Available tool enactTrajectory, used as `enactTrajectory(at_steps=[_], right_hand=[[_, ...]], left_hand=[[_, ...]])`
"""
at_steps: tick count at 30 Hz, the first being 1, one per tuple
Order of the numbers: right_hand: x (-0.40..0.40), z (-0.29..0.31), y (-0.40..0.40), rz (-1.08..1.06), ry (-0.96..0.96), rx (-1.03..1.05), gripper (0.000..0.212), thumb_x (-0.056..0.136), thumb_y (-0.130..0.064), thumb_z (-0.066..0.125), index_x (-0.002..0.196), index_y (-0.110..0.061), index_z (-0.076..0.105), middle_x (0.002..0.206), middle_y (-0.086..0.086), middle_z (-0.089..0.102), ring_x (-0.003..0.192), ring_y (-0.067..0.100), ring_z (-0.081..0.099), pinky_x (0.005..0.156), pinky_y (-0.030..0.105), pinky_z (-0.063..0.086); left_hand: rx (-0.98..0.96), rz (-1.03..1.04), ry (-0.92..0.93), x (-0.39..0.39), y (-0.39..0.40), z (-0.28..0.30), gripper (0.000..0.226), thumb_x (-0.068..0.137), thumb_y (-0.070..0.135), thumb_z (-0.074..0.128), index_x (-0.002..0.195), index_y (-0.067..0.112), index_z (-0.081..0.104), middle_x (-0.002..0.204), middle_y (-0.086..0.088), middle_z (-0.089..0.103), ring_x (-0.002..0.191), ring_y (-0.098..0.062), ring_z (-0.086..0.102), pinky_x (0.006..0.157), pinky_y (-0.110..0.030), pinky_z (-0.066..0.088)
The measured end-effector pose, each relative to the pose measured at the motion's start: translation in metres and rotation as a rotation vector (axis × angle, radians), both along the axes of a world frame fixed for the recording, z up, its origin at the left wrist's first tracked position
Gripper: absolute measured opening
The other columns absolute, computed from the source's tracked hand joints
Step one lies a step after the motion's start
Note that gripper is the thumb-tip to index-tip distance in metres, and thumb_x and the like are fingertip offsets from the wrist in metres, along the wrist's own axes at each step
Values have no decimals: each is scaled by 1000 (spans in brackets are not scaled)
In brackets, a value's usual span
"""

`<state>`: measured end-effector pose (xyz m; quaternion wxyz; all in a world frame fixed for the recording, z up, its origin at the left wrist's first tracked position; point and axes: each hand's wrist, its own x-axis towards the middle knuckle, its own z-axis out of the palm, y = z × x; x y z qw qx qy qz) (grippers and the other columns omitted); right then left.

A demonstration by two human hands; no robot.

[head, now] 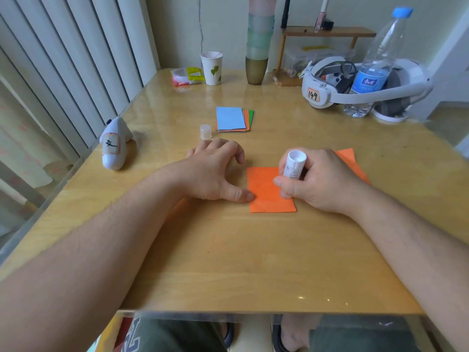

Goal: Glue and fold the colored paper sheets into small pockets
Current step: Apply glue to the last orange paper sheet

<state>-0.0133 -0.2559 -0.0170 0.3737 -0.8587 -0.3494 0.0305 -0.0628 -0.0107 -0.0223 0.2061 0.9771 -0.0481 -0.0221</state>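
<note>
An orange paper sheet (266, 191) lies flat on the wooden table (228, 250), in the middle. My right hand (319, 184) grips a white glue stick (294, 165) upright over the sheet's right part; the stick's lower end is hidden by my fingers. My left hand (215, 171) rests palm down with fingers spread, its thumb pressing the sheet's left edge. The glue stick's translucent cap (205, 132) stands just beyond my left hand. A second orange sheet (351, 161) pokes out behind my right hand. A small stack of papers (232, 119), blue on top of orange and green, lies farther back.
A white shark-shaped toy (115, 146) sits at the left edge. At the back stand a paper cup (212, 68), a tape packet (186, 76), stacked cups (257, 47), a small wooden shelf (327, 34), a white headset (355, 85) and a water bottle (375, 67).
</note>
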Motion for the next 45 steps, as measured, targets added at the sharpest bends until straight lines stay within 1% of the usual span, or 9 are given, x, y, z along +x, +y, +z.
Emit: enactTrajectory(at_steps=[10, 14, 17, 19, 22, 26, 35, 41, 45], right_hand=[[8, 2, -7, -81, -41, -10, 19, 85, -21, 77, 75, -20, 61, 65, -10, 73, 67, 9, 66, 71, 29, 53], [8, 5, -5, -166, 6, 178, 20, 87, -15, 77, 76, -15, 60, 64, -7, 71, 58, 4, 57, 61, 21, 45], [2, 5, 0, -39, 74, 147, 18, 88, -16, 76, 79, -15, 61, 67, -2, 75, 69, 16, 69, 69, 31, 51], [-1, 0, 3, 46, 96, 84, 18, 89, -13, 76, 80, -16, 60, 67, 0, 76, 70, 20, 72, 70, 32, 54], [0, -3, 4, 60, 83, 40, 19, 90, -10, 75, 80, -16, 60, 66, 1, 74, 67, 21, 71, 70, 36, 56], [6, -2, 3, 19, 27, 15, 19, 89, -14, 75, 79, -16, 60, 66, -2, 74, 68, 16, 70, 74, 36, 57], [24, -6, 16, -102, -21, -5, 16, 91, -25, 73, 83, -21, 59, 66, -8, 74, 66, 8, 65, 71, 30, 51], [32, -7, 21, -174, -68, -35, 21, 93, -35, 70, 90, -17, 60, 68, -11, 74, 69, -1, 65, 72, 28, 51], [30, -6, 21, -241, -161, 29, 21, 96, -36, 68, 91, -18, 58, 70, -9, 75, 69, -7, 62, 67, 15, 45]], left_hand=[[-14, -9, -2, 0, 1, 0, 65, 65, 71, 80, 109, 43, 41, 130, 16, 39, 123, -14, 26, 106, -36, 24], [-15, -12, 1, -1, 1, 1, 65, 64, 72, 79, 108, 43, 41, 131, 16, 38, 123, -13, 25, 106, -36, 24], [-13, -9, -2, -1, 0, 1, 65, 64, 71, 80, 109, 42, 42, 131, 16, 38, 124, -13, 25, 106, -35, 24], [-10, -8, 0, -1, 0, 1, 65, 64, 71, 80, 109, 42, 42, 131, 16, 38, 124, -13, 25, 107, -36, 24], [-11, -7, 6, -1, 0, 1, 65, 64, 72, 80, 108, 44, 41, 131, 16, 38, 125, -14, 25, 107, -36, 24], [-8, -8, 3, -1, 0, 1, 65, 64, 71, 80, 108, 44, 41, 133, 16, 38, 124, -13, 24, 106, -36, 24], [-8, -5, 4, -1, -1, 2, 66, 61, 73, 77, 108, 43, 40, 132, 16, 38, 124, -13, 24, 106, -36, 24], [-6, -6, 5, 0, 0, 1, 66, 60, 74, 76, 107, 44, 40, 130, 16, 38, 123, -13, 24, 105, -35, 24], [-8, -11, -3, 0, 0, 1, 65, 64, 72, 80, 107, 43, 41, 129, 16, 38, 123, -13, 25, 106, -35, 24]])
